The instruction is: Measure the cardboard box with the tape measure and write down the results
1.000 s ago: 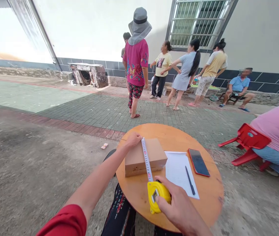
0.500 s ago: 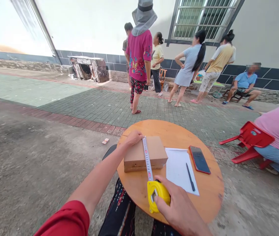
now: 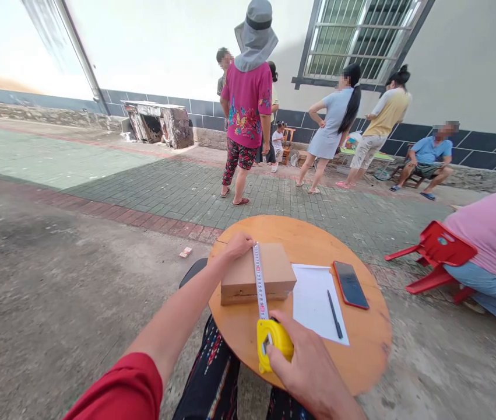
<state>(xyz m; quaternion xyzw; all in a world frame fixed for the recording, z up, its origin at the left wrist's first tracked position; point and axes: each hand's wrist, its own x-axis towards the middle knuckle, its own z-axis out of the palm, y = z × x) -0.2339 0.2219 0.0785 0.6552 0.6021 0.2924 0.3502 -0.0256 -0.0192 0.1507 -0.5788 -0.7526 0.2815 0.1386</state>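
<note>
A brown cardboard box (image 3: 238, 275) lies on the round wooden table (image 3: 352, 367). My left hand (image 3: 239, 245) is closed at the box's far edge, pinching the end of the tape blade. The white blade runs across the box top and over its near edge toward me. In my right hand (image 3: 304, 350) is the yellow tape measure (image 3: 276, 341), held just in front of the box with the thumb on its side. Right of the box lie a white sheet of paper (image 3: 313, 303), a black pen (image 3: 335, 314) on it, and a phone (image 3: 351, 284) with a red edge.
A person in pink sits bent over on a red plastic chair (image 3: 444, 248) at the right. Several people stand or sit near the wall beyond the paving. A small packet (image 3: 185, 252) lies on the ground left of the table.
The tape measure and my right hand have shifted slightly left. The view has turned a little, and a small child now shows beside the wooden chair in the back.
</note>
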